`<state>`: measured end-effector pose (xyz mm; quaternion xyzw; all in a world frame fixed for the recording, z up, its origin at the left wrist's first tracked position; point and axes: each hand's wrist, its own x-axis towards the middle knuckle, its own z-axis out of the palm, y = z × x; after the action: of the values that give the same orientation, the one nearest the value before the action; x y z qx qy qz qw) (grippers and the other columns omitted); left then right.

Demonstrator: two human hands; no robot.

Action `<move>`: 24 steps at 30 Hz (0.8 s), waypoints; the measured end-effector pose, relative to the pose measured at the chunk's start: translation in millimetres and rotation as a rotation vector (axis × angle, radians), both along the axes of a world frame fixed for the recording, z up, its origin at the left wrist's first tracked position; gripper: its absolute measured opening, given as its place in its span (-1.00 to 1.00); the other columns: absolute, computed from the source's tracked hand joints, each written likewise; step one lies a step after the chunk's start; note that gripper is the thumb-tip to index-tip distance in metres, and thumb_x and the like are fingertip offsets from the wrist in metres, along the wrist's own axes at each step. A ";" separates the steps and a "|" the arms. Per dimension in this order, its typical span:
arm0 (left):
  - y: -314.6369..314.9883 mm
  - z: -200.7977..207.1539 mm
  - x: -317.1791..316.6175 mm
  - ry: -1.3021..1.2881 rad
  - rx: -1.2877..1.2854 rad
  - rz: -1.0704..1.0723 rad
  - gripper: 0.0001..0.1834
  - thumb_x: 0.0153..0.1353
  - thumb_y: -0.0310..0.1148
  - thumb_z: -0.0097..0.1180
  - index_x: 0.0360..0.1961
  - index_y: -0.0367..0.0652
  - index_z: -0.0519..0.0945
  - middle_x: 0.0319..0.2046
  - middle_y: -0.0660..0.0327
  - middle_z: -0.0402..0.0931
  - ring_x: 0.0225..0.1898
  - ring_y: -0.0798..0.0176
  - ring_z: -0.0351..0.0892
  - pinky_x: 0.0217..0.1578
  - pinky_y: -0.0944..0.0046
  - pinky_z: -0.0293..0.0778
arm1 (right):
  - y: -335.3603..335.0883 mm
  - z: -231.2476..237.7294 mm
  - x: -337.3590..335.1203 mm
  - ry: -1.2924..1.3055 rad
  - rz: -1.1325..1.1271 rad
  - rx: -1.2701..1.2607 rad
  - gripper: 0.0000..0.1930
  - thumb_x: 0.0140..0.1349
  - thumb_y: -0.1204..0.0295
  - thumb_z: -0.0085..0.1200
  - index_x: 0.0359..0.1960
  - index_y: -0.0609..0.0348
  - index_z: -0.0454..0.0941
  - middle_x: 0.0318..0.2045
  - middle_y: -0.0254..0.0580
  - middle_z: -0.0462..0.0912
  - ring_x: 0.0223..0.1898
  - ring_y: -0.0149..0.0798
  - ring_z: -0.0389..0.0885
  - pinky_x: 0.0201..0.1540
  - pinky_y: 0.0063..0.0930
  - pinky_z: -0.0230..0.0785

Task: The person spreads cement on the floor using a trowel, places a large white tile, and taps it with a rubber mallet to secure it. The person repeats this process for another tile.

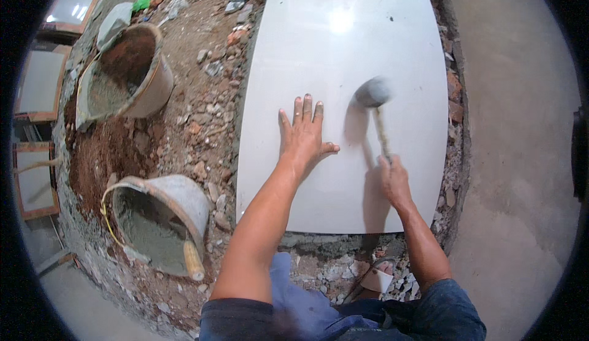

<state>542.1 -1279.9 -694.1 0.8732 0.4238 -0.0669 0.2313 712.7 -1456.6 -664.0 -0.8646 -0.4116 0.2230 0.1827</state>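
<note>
A large, glossy, off-white tile (288, 184) lies in front of me on a bed of grey mortar. My left hand (302, 134) rests flat on it, fingers spread, with nothing held. In my right hand (394, 178) is the wooden handle of a rubber mallet (373, 92). The mallet's dark head with a pale end is slightly blurred. It hangs over the middle of the tile, its shadow falling to the left; I cannot tell whether it touches the surface.
Rubble and soil (205, 95) border the tile on the left. A tipped bucket (161, 83) there holds mortar and reddish earth. Nearer, another bucket (196, 203) contains grey mortar and a wooden-handled trowel (193, 258). Framed panels (42, 83) stand far left. Concrete floor (515, 157) extends along the right.
</note>
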 end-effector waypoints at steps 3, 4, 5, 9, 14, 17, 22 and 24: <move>8.5 -1.0 15.7 0.021 0.003 0.027 0.27 -0.23 0.34 0.29 0.42 -0.08 0.00 0.44 -0.02 -0.22 0.46 -0.09 -0.36 0.30 -0.41 -0.30 | -8.5 -6.3 17.3 0.060 -0.198 0.234 -0.68 0.37 0.19 -0.06 -0.25 0.26 0.40 -0.67 -0.17 0.43 -0.61 -0.28 0.44 -0.51 -0.36 0.30; 10.7 -0.5 18.9 0.010 0.001 0.031 0.28 -0.24 0.35 0.29 0.42 -0.07 0.00 0.44 -0.01 -0.23 0.46 -0.09 -0.38 0.30 -0.43 -0.32 | -8.7 -5.2 21.6 0.161 -0.187 0.222 -0.69 0.36 0.20 -0.05 -0.26 0.26 0.40 -0.66 -0.16 0.44 -0.61 -0.28 0.44 -0.51 -0.35 0.30; 12.7 0.1 21.8 0.014 0.000 0.039 0.28 -0.24 0.36 0.28 0.43 -0.05 -0.01 0.44 0.00 -0.24 0.47 -0.08 -0.40 0.29 -0.44 -0.34 | -5.1 -4.4 24.9 0.200 -0.225 0.250 -0.70 0.35 0.21 -0.04 -0.27 0.26 0.40 -0.65 -0.14 0.45 -0.60 -0.27 0.45 -0.50 -0.33 0.31; 21.7 0.5 32.8 0.012 -0.020 0.089 0.28 -0.21 0.43 0.20 0.43 -0.04 -0.04 0.45 0.04 -0.25 0.47 -0.05 -0.45 0.30 -0.42 -0.43 | 28.2 1.7 34.3 0.074 -0.103 0.055 -0.67 0.37 0.17 -0.07 -0.25 0.25 0.39 -0.64 -0.05 0.47 -0.58 -0.12 0.50 -0.47 -0.23 0.34; 29.3 -4.4 44.1 0.083 0.062 0.108 0.17 -0.03 0.53 -0.12 0.44 0.00 -0.09 0.46 0.12 -0.27 0.47 0.02 -0.47 0.33 -0.37 -0.43 | 68.2 14.9 37.8 0.139 -0.085 0.261 -0.66 0.37 0.16 -0.10 -0.23 0.27 0.38 -0.60 0.09 0.52 -0.51 0.15 0.55 -0.41 -0.09 0.35; 30.3 -8.2 46.7 0.029 0.092 0.125 0.20 -0.07 0.55 -0.09 0.43 -0.05 -0.04 0.45 0.06 -0.24 0.47 -0.01 -0.45 0.29 -0.43 -0.49 | 97.4 10.3 35.2 0.070 -0.019 0.236 -0.65 0.38 0.16 -0.11 -0.24 0.28 0.38 -0.61 0.04 0.52 -0.52 0.10 0.56 -0.43 -0.12 0.36; 30.1 -14.8 46.7 0.051 0.089 0.108 0.20 -0.06 0.58 -0.19 0.44 -0.05 -0.07 0.45 0.07 -0.26 0.47 0.01 -0.46 0.28 -0.44 -0.50 | 129.8 5.7 39.9 0.149 -0.033 0.255 -0.65 0.38 0.17 -0.12 -0.27 0.29 0.39 -0.58 0.07 0.55 -0.48 0.14 0.58 -0.43 -0.09 0.36; 30.8 -17.8 46.2 0.027 0.122 0.106 0.20 -0.05 0.58 -0.21 0.44 -0.05 -0.07 0.45 0.07 -0.28 0.47 0.02 -0.46 0.28 -0.45 -0.51 | 145.2 0.6 33.7 0.163 -0.021 0.211 -0.64 0.39 0.16 -0.13 -0.28 0.28 0.40 -0.60 0.04 0.54 -0.51 0.06 0.58 -0.45 -0.13 0.36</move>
<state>588.3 -1249.1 -711.8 0.8610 0.4758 -0.0402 0.1751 746.4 -1311.4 -663.5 -0.8239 -0.4074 0.2459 0.3079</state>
